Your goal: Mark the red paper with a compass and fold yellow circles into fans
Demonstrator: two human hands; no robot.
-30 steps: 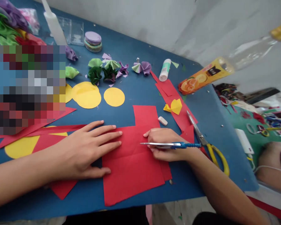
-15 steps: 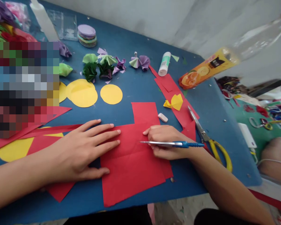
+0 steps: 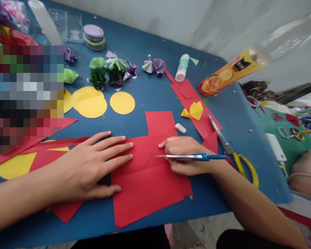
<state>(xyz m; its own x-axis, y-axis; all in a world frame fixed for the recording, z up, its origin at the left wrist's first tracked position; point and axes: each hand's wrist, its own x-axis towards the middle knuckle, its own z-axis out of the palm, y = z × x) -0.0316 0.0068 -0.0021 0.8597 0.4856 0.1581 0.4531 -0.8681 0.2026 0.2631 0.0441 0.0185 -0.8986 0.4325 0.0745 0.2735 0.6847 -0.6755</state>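
My left hand [image 3: 95,162] lies open with fingers spread, its fingertips on the left part of a red paper sheet [image 3: 147,199]. A fold line runs across this sheet. My right hand [image 3: 184,155] rests at the sheet's right side, fingers closed around what looks like a drawing compass [image 3: 198,157]. Its thin metal leg points left over the paper and its blue top points right. The fingers partly hide how it is gripped. Another red piece [image 3: 159,122] sticks out from beneath the sheet. An eraser [image 3: 180,128] lies just above my right hand.
Yellow-handled scissors [image 3: 233,152] lie right of my right hand. Beyond are red strips [image 3: 189,93], a yellow paper circle [image 3: 122,102], folded paper flowers [image 3: 116,74], a glue stick [image 3: 182,67] and a leaning drink bottle [image 3: 230,72]. Another person's arm [image 3: 305,169] shows at far right.
Both hands, the paper and the compass keep almost the same places. The view has shifted slightly.
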